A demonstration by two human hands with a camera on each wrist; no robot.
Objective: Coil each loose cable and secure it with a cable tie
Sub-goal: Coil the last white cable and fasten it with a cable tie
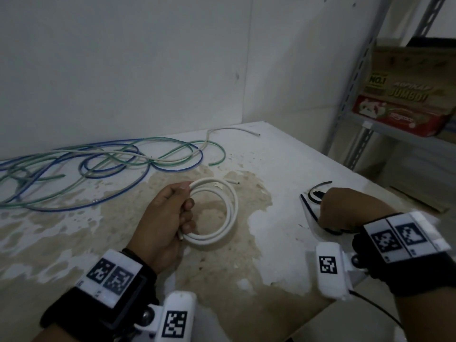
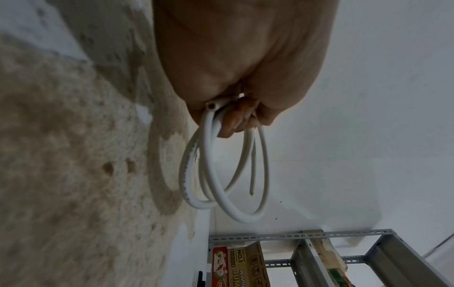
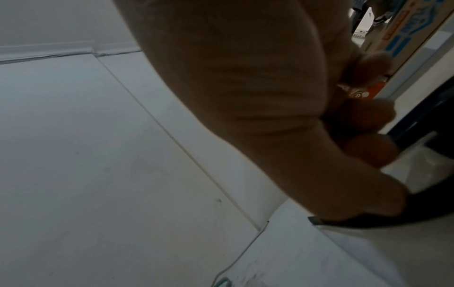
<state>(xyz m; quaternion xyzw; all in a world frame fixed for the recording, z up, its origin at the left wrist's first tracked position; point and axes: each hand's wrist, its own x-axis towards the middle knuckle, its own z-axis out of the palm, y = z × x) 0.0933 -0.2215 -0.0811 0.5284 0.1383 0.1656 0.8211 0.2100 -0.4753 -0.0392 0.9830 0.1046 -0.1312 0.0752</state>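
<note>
My left hand (image 1: pixel 167 218) grips a white cable coil (image 1: pixel 234 208) just above the stained table (image 1: pixel 283 156), fingers curled round one side of the loops. The left wrist view shows the white cable coil (image 2: pixel 243 219) hanging from my left hand (image 2: pixel 233 48), one cut end sticking out by the fingers. At the right, my right hand (image 1: pixel 345 206) lies knuckles up on several black cable ties (image 1: pixel 309 207). Its fingers curl in around one tie, though the grip itself is mostly hidden. In the right wrist view a black cable tie (image 3: pixel 343 221) lies under my right hand (image 3: pixel 245 97).
A tangle of loose blue, green and white cables (image 1: pixel 111 156) lies at the back left by the wall. A metal shelf rack (image 1: pixel 357 82) with cardboard boxes (image 1: pixel 407 95) stands right of the table. The table's right edge runs close behind my right hand.
</note>
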